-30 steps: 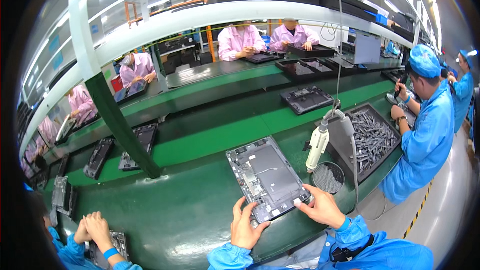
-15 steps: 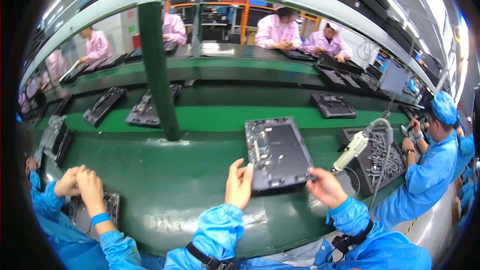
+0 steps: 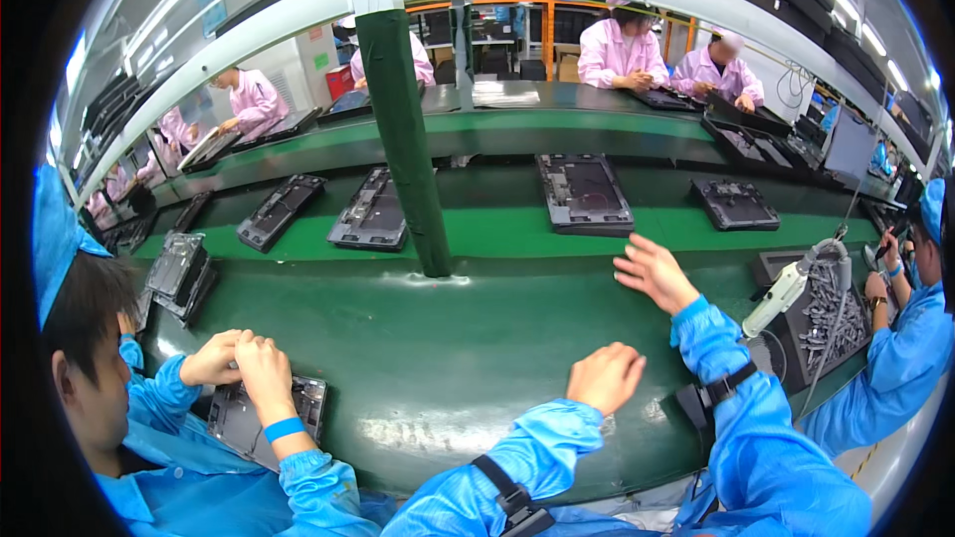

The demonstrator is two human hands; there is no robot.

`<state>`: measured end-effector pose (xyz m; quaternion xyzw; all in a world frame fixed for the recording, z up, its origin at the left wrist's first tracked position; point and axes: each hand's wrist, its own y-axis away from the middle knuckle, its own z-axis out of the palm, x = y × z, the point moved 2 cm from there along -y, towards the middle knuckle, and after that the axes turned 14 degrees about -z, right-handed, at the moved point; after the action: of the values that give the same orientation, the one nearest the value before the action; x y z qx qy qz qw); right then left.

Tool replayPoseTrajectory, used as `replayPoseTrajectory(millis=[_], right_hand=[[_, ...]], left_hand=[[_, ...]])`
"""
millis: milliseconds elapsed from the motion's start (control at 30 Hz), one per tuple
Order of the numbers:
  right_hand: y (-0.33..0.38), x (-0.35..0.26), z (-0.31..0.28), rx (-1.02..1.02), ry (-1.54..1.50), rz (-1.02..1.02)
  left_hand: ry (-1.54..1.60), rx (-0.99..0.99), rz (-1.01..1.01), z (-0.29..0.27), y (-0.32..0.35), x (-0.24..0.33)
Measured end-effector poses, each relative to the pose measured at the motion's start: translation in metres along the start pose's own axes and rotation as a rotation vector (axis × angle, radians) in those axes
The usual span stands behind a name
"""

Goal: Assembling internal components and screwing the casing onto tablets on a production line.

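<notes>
An opened laptop chassis, dark grey with a circuit board along its left side, lies on the bright green belt ahead of me. Just short of its front edge is my right hand, fingers spread with nothing in them and clear of the chassis. My left hand hovers over the dark green worktop, nearer to me. Its fingers are loosely bent, the thumb stands apart, and it holds nothing. Both wrists wear black straps over blue sleeves.
More chassis lie along the belt. A green-wrapped post rises at the worktop's far edge. On the right, a pale power screwdriver hangs by a tray of small grey parts. At left, a co-worker's hands work over another chassis.
The laptop chassis has gone from between my hands to the belt, farther away. Both hands have let go of it. The view has swung left, bringing more of the left co-worker in.
</notes>
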<state>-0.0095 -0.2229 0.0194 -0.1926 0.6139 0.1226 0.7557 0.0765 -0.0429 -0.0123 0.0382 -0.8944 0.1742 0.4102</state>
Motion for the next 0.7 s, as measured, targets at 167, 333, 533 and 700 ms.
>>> replayPoseTrajectory(millis=[167,333,533,700], right_hand=[[0.041,0.014,-0.004,0.004,0.069,-0.069],[0.044,0.018,-0.015,-0.069,0.246,-0.114],[0.049,0.028,-0.002,-0.107,0.344,-0.163],[0.050,0.020,0.002,-0.117,0.439,-0.156]], left_hand=[[-0.004,-0.261,0.265,0.037,-0.004,0.023],[0.162,-0.361,0.228,0.047,-0.014,0.029],[0.329,-0.450,0.131,0.049,-0.025,0.014],[0.470,-0.494,0.025,0.040,-0.039,0.013]])
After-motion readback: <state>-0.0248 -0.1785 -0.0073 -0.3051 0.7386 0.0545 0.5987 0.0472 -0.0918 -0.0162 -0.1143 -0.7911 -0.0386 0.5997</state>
